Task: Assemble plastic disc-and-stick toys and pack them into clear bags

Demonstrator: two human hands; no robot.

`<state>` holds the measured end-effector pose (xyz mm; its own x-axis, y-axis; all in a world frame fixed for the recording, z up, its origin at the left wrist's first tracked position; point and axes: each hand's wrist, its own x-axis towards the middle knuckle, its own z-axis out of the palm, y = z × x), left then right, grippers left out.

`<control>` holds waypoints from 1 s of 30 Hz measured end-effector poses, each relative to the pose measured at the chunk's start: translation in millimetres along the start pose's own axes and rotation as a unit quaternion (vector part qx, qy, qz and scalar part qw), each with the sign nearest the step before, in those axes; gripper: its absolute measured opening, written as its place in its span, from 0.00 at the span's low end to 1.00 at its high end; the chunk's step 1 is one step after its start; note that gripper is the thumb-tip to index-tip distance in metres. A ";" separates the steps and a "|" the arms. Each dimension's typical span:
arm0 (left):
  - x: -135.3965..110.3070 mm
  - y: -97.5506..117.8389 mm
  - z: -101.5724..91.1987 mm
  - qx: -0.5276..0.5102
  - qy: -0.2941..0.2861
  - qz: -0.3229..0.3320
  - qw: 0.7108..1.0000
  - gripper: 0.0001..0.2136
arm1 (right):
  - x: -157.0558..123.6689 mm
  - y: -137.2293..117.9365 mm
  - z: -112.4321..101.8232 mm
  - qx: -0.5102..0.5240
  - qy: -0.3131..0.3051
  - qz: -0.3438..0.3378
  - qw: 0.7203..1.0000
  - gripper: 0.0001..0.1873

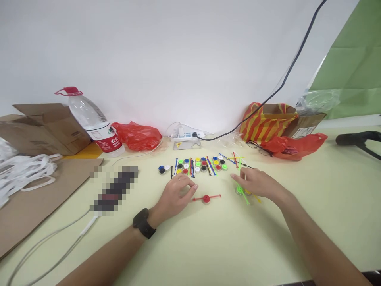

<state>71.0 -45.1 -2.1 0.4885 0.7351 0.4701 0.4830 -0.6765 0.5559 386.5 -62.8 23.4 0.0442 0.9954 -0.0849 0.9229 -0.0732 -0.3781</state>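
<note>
My left hand (175, 195), with a black watch on the wrist, rests near the table with its fingers curled. Its thumb and index tips are together, and I see nothing between them. Just right of it lies a red disc (206, 198) with a thin red stick across it. My right hand (258, 182) is closed over a thin green stick (239, 162), partly hidden by the fingers. Below those fingers are a green disc (239, 191) with a clear rim and a yellow stick (257, 198). Rows of coloured discs (203, 163) and thin sticks (209, 165) lie beyond.
A tilted water bottle (102, 135), a cardboard box (56, 127) and a red plastic bag (139, 136) stand back left. A power strip (187, 134) sits by the wall. Eyeglasses (258, 148) and another red bag (294, 146) are back right. A cable (80, 238) crosses the left side.
</note>
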 end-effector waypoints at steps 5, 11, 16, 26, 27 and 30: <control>-0.1 0.9 -0.4 -0.001 -0.001 -0.001 1.000 0.10 | 0.9 5.3 3.2 -0.007 -0.022 -0.027 0.999 0.21; -0.8 -0.1 -0.1 -0.003 -0.003 -0.004 1.000 0.09 | 1.9 3.6 0.6 0.040 -0.074 -0.073 0.994 0.13; -1.2 -0.6 -0.2 -0.010 -0.006 -0.005 1.000 0.09 | 3.2 0.6 2.6 0.072 -0.095 -0.105 0.987 0.12; -0.4 4.1 -2.7 -0.017 -0.049 -0.009 0.999 0.08 | 1.4 -12.0 11.2 0.107 -0.111 -0.132 0.979 0.12; -0.4 5.1 -3.1 -0.019 -0.059 -0.011 0.998 0.08 | 1.3 -12.9 11.9 0.109 -0.113 -0.135 0.978 0.13; -0.8 7.9 -4.8 -0.027 -0.091 -0.013 0.995 0.06 | 1.0 -14.8 14.7 0.107 -0.108 -0.148 0.977 0.13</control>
<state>70.9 -50.8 5.2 0.6019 0.7287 0.3267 0.4600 -0.6508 0.6040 367.2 -61.6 15.4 -0.3153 0.9403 -0.1279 0.7816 0.1809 -0.5970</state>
